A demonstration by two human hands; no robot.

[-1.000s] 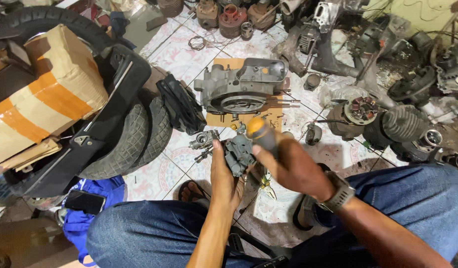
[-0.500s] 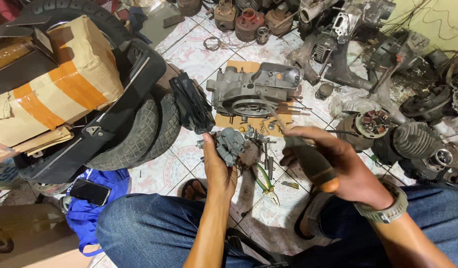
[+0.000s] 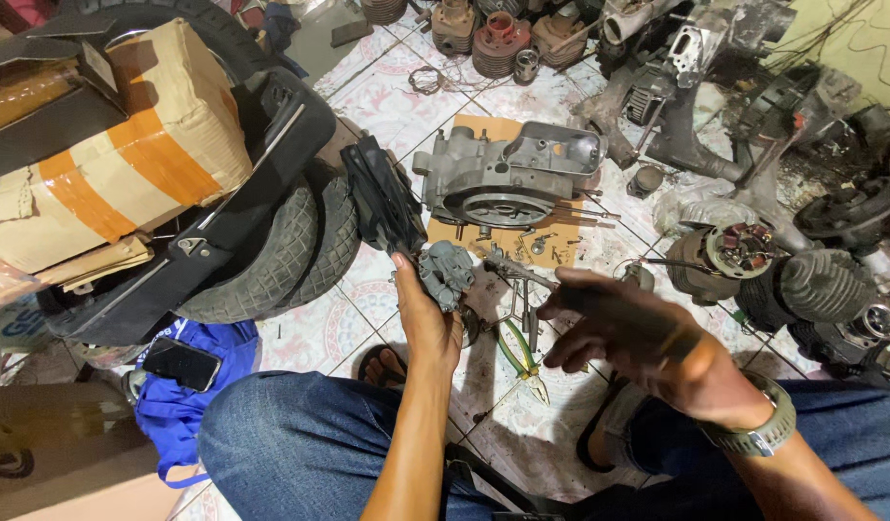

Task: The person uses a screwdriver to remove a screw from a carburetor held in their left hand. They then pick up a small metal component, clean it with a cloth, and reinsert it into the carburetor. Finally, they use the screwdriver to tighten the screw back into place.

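Note:
My left hand (image 3: 427,323) holds a small grey metal carburettor (image 3: 445,273) up above the tiled floor. My right hand (image 3: 647,342), with a watch on its wrist, hovers to the right of it with its fingers spread and nothing in it. Just beyond the carburettor a grey engine casing (image 3: 507,174) lies on a piece of cardboard. Green-handled pliers (image 3: 518,353) and other small tools and screws lie on the floor between my hands.
Two tyres (image 3: 286,256) and a taped cardboard box (image 3: 107,164) fill the left. A black phone (image 3: 179,364) lies on blue cloth. Engine cylinders (image 3: 493,34), a stator (image 3: 739,253) and other motor parts crowd the back and right. My jeans-clad legs frame the near edge.
My right hand has let go of the orange-handled screwdriver it held and moved right, its fingers now spread. My left hand keeps the carburettor and has shifted slightly.

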